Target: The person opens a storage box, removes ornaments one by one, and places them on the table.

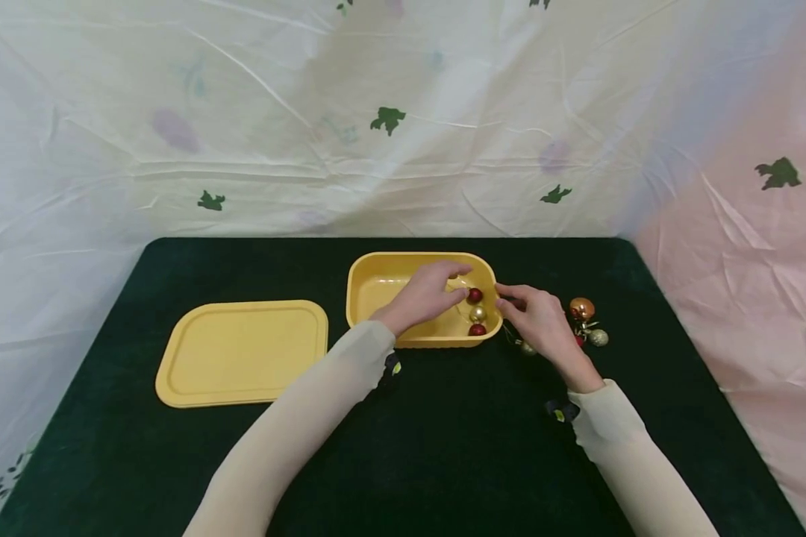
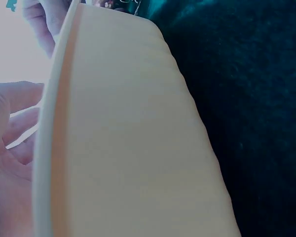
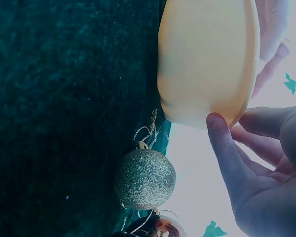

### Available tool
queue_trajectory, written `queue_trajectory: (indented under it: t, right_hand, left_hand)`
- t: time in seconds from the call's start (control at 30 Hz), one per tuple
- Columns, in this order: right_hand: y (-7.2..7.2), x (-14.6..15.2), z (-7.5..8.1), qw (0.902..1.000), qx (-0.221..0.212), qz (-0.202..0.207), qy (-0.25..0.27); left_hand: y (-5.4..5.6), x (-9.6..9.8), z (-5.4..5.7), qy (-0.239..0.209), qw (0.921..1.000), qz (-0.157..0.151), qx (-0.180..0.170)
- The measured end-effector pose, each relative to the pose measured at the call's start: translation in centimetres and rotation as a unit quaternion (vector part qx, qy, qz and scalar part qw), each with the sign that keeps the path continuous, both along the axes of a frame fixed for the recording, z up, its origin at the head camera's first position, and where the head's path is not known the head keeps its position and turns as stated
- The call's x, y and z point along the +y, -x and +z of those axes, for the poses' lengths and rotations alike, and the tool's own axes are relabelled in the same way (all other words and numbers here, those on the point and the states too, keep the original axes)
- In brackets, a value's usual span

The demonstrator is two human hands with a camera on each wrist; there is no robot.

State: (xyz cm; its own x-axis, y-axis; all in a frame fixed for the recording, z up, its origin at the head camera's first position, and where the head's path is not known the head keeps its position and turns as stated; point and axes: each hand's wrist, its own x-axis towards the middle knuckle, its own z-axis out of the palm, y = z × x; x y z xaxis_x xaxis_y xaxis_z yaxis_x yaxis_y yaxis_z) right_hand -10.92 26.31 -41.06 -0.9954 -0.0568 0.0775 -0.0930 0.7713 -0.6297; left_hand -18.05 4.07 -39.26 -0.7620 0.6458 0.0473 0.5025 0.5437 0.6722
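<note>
A yellow plastic box (image 1: 376, 289) stands open at the back middle of the table. Along its right end lie a red bauble (image 1: 475, 296), a gold bauble (image 1: 478, 314) and another red bauble (image 1: 478, 330). My left hand (image 1: 425, 294) reaches over the near rim into the box, fingers bent loosely, thumb tip beside the upper red bauble, holding nothing. My right hand (image 1: 540, 319) pinches the right rim; in the right wrist view its thumb (image 3: 220, 131) lies on the outer wall, with a finger at the rim edge.
A yellow lid (image 1: 245, 354) lies flat left of the box. Right of my right hand are a copper bauble (image 1: 581, 308) and a glittery bauble (image 1: 598, 338), with a bit of red partly hidden by the wrist. Another glittery bauble (image 3: 145, 178) with a string loop lies near the box.
</note>
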Motion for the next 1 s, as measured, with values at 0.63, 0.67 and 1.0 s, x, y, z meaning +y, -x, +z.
queue_trajectory:
  t: [0.63,0.67,1.0]
  right_hand:
    - [0.0,-0.1,0.2,0.9999,-0.009,0.003,0.007]
    - [-0.1,-0.1,0.2,0.9999,-0.010,0.003,0.007]
    - [0.0,0.0,0.2,0.9999,-0.013,0.004,0.010]
  left_hand:
    - [2.0,3.2,-2.2,0.061,0.9960,0.032,-0.058]
    - [2.0,3.4,-2.3,0.061,0.9960,0.032,-0.056]
    - [2.0,4.3,-2.5,0.061,0.9964,0.042,-0.041]
